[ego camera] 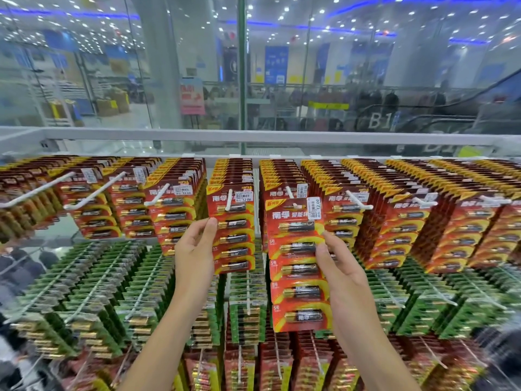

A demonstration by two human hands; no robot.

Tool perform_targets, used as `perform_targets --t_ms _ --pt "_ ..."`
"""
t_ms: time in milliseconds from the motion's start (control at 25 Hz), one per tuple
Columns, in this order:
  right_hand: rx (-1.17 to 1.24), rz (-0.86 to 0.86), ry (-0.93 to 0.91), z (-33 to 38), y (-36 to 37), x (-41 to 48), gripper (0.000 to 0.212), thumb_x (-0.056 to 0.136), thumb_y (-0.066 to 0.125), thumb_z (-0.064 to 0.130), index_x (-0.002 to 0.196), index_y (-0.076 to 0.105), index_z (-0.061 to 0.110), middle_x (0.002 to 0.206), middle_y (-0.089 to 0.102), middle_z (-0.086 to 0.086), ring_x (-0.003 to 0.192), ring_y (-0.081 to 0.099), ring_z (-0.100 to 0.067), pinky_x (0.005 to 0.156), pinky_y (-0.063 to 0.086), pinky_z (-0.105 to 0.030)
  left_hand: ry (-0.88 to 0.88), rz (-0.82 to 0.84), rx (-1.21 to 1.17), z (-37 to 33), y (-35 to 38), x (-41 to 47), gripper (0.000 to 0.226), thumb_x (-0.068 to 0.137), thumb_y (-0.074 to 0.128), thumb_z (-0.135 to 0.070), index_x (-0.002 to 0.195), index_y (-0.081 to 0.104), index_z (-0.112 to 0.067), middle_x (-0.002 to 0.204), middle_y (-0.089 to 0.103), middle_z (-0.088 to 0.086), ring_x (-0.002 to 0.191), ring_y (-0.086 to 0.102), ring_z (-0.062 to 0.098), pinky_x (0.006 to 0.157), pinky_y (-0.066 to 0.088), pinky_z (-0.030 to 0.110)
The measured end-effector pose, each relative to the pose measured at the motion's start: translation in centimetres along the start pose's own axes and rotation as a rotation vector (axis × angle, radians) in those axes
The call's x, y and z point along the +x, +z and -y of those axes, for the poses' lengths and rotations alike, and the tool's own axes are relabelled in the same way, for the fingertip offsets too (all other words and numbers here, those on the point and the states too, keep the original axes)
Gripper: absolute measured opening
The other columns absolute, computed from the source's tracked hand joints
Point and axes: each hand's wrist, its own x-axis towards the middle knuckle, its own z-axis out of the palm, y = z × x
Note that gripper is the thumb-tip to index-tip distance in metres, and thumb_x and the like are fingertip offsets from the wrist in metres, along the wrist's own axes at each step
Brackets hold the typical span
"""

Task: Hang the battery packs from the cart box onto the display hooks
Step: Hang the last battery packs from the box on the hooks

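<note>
— Red and gold card, is that what you have there?

— Yes. My right hand [337, 266] pinches a red battery pack [297, 263] by its right edge, thumb on the front. It is a long strip of blisters, one battery in each, with a white price sticker [314, 208] at its top right corner. The hole at its top sits at the tip of a white display hook [293, 197], right in front of the packs already hanging there.

— And your other hand?

— My left hand [197, 244] has its fingers curled on the left edge of the front pack [232, 230] on the next hook [229, 200] to the left, thumb tip at the card's front.

— What surrounds them?

— The top row [394, 221] of hooks is full of the same red packs. Below it hang green battery packs [135, 294] in rows, and lower still more red ones [270, 362]. Behind the rack stands a glass wall [169, 66], with a shopping hall blurred beyond it.
</note>
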Motion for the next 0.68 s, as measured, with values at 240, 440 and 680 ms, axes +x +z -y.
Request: perform_targets --t_ms 240,440,680 --pt "0.012 -0.072 -0.025 -0.9 -0.8 -0.1 0.02 0.092 0.059 0.053 0.106 0.065 0.066 0.113 0.056 0.047 0.108 0.046 0.019 0.115 0.037 -0.041 -0.02 -0.003 0.004 0.0 -0.3 0.0 0.018 0.1 0.06 -0.048 0.106 0.073 -0.037 0.109 0.058 0.016 0.122 0.045 0.056 0.107 0.04 0.068" --pt "-0.04 -0.055 -0.003 -1.0 -0.3 1.0 0.019 0.1 0.055 0.042 0.111 0.059 0.057 0.106 0.053 0.044 0.107 0.052 0.011 0.1 0.038 -0.026 -0.017 -0.017 0.021 0.4 -0.2 0.3 0.019 0.1 0.059 -0.049 0.109 0.071 -0.037 0.101 0.058 0.007 0.119 0.048 0.051 0.106 0.043 0.065" --pt "-0.147 -0.094 -0.047 -2.2 1.6 5.5 0.032 0.104 0.047 0.05 0.117 0.067 0.029 0.107 0.077 -0.002 0.095 0.075 -0.028 0.084 0.061 -0.056 0.037 -0.023 0.033 1.3 -0.5 0.6 0.015 0.1 0.062 -0.045 0.114 0.067 -0.041 0.116 0.072 -0.013 0.106 0.066 0.013 0.107 0.051 0.049"
